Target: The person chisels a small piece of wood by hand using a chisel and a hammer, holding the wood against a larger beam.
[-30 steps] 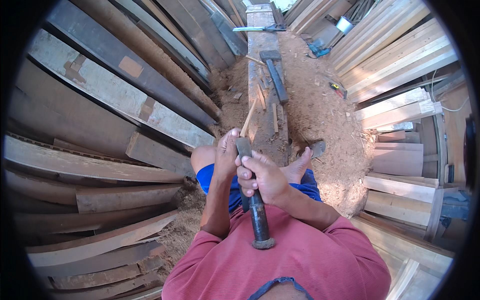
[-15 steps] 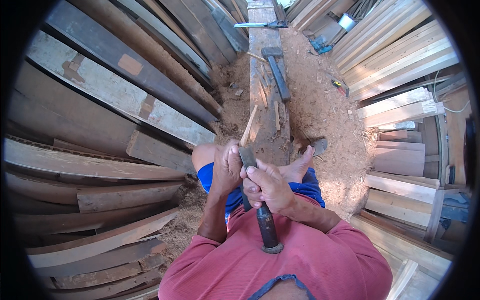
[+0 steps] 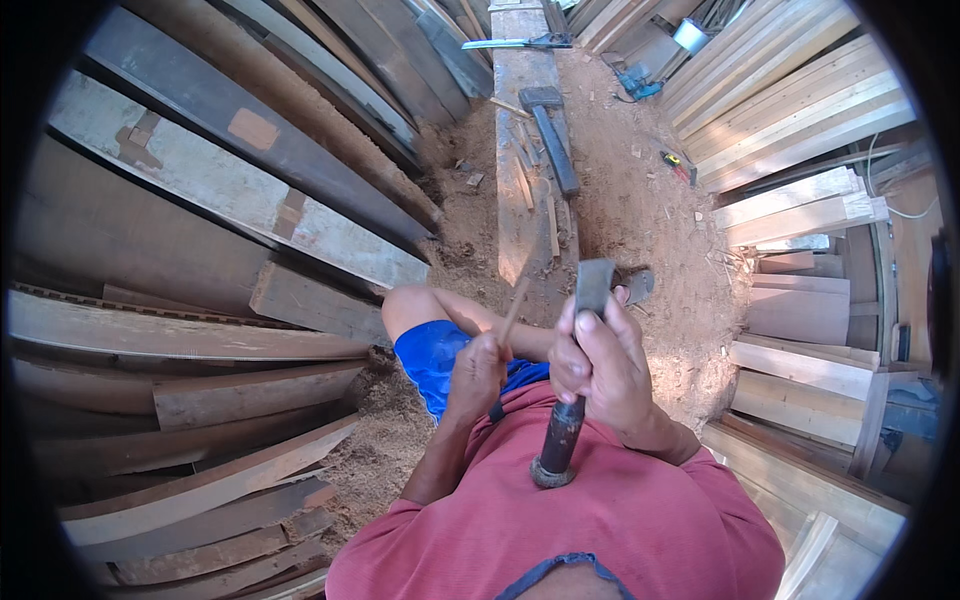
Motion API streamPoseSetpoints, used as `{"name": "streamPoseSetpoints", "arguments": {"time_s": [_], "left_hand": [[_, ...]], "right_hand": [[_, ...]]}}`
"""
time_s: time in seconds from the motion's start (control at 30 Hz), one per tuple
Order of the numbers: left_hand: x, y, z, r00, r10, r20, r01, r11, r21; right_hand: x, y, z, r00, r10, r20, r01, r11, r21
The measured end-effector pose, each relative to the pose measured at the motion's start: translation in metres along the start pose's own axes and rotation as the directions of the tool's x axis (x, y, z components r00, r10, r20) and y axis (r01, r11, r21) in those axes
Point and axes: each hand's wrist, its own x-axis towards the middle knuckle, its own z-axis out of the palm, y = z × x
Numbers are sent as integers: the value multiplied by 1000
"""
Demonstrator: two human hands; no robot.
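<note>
My left hand [image 3: 478, 372] is closed round a thin pale wooden stick [image 3: 516, 308], whose upper end points away from me. In my right hand [image 3: 607, 362] is a wood chisel, gripped partway along, with its broad metal blade [image 3: 593, 284] pointing up and away. The chisel's dark handle [image 3: 560, 437] slants back toward my chest, its worn butt end close to the red shirt. Stick and chisel are apart, the chisel to the right.
A long plank bench [image 3: 520, 80] runs ahead, bearing a dark mallet [image 3: 553, 140], a handsaw [image 3: 515, 43] and wood slivers. Boards [image 3: 210, 165] lean at left; stacked timber [image 3: 800, 105] stands at right. On the sawdust-covered ground lie a blue power tool [image 3: 638, 84] and a small yellow-and-red tool [image 3: 678, 167].
My hands have separated: the right has moved right with the chisel, away from the stick. My left hand has come slightly nearer my body, still holding the stick.
</note>
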Motion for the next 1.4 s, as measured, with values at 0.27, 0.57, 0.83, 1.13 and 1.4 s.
{"name": "streamPoseSetpoints", "arguments": {"time_s": [0.27, 0.57, 0.83, 1.13, 1.4], "left_hand": [[67, 32, 0, 928, 338, -157, -334, 941, 50], [35, 42, -18, 870, 469, 154, -488, 772, 407], [-2, 14, -9, 987, -18, 157, 76, 924, -375], [14, 31, 5, 943, -74, 325, 280, 702, -655], [49, 18, 3, 985, -83, 152, 156, 806, -571]], "right_hand": [[29, 41, 4, 959, 282, 15, -280, 945, 168], [12, 32, 3, 970, 240, 35, -243, 960, 136], [34, 18, -21, 991, -68, -114, 45, 980, -193], [57, 30, -50, 1000, -9, -25, -5, 851, -525], [52, 38, -33, 972, 39, -231, -16, 995, 100]]}}
